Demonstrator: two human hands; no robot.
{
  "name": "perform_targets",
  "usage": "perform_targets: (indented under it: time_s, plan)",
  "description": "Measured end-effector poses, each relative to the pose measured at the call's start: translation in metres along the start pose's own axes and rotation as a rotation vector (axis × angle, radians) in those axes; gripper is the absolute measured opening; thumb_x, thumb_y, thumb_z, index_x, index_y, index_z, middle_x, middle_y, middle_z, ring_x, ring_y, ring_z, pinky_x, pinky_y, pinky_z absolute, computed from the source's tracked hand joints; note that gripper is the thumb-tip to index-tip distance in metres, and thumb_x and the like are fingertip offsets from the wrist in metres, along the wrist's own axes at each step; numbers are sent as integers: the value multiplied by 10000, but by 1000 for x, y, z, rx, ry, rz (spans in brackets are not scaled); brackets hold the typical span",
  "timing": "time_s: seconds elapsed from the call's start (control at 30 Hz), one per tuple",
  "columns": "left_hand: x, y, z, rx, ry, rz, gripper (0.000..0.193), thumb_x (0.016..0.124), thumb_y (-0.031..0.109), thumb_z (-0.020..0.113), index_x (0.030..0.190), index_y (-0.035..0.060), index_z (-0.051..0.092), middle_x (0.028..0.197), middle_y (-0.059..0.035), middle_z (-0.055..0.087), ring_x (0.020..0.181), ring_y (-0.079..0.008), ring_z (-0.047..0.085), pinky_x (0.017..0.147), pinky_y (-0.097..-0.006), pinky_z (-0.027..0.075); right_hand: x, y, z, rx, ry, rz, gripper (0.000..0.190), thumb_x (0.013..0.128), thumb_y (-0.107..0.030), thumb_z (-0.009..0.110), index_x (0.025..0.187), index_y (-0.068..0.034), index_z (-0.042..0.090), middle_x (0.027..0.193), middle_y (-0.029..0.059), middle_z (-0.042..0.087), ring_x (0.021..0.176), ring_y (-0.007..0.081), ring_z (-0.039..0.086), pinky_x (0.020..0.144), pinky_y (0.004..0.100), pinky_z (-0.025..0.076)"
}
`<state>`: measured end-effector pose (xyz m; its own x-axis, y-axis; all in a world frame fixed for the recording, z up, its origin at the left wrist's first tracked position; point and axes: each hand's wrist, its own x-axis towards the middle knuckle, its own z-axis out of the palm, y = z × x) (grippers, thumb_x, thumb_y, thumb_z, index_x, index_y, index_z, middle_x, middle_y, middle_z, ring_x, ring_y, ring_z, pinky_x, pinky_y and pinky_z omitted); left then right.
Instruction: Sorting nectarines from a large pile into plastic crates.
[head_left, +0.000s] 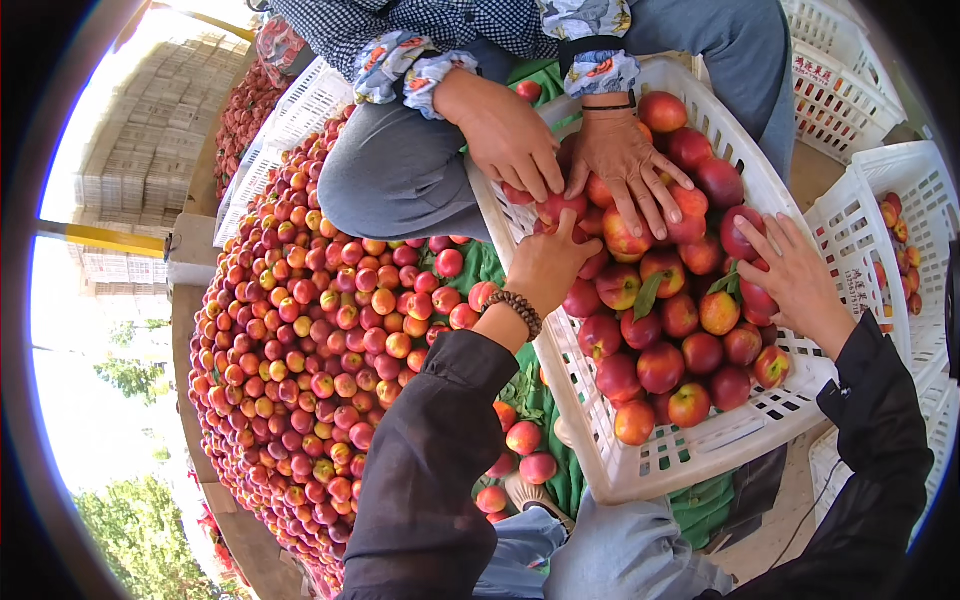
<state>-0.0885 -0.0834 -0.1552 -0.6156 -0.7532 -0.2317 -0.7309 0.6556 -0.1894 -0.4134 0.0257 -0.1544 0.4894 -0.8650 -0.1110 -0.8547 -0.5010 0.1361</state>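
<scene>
A white slatted plastic crate (559, 375) rests across the laps, partly filled with red and yellow nectarines (661, 367). My left hand (551, 259), with a beaded bracelet at its wrist, reaches over the crate's left rim and touches a nectarine beside the other person's fingers; whether it grips the fruit is unclear. At the crate's right side, my right hand (787, 277) lies with spread fingers against red nectarines (742, 232). Across from me, a co-worker's two hands (622, 161) rest on the fruit at the far end. A green leaf (647, 296) lies on top.
A large heap of nectarines (300, 360) spreads at the left. Green cloth (480, 266) with loose fruit and leaves lies below the crate. More white crates (862, 225) holding fruit stand at the right. The co-worker's knee (397, 172) is close to the crate's far left side.
</scene>
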Motion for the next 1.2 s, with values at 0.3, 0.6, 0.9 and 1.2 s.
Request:
perform_targets:
  time_s: [0.3, 0.6, 0.9, 1.2]
  plan:
    - [5, -6, 2, 7, -34, -48, 483, 705, 274, 792, 1161, 236, 638, 1195, -109, 508, 1039, -313, 624, 816, -409, 530, -6, -4, 16, -42, 149, -32, 554, 644, -154, 749, 1176, -159, 596, 1300, 92, 460, 1168, 271, 447, 970, 376, 381]
    - [6, -10, 8, -70, 134, -146, 594, 648, 274, 839, 1169, 141, 585, 1130, -104, 551, 1058, -297, 588, 884, -415, 473, -4, -11, -4, -126, 20, -14, 710, 600, -222, 817, 1250, -128, 548, 1126, 124, 525, 1015, 250, 501, 841, 359, 395]
    - [4, -9, 17, -108, 192, -175, 522, 671, 263, 824, 1116, 120, 590, 1131, -86, 571, 1061, -267, 599, 864, -393, 480, 2, -28, -14, 186, -100, 147, 801, 552, -236, 852, 1269, -96, 523, 1101, 162, 550, 970, 323, 557, 834, 424, 453]
    - [8, -9, 23, -142, 241, -189, 481, 684, 256, 808, 1106, 128, 614, 1123, -79, 583, 1106, -262, 571, 897, -392, 470, 115, -115, -29, 1692, -168, 565, 592, 803, -301, 755, 1282, -89, 479, 1085, 110, 622, 844, 149, 651, 685, 293, 543]
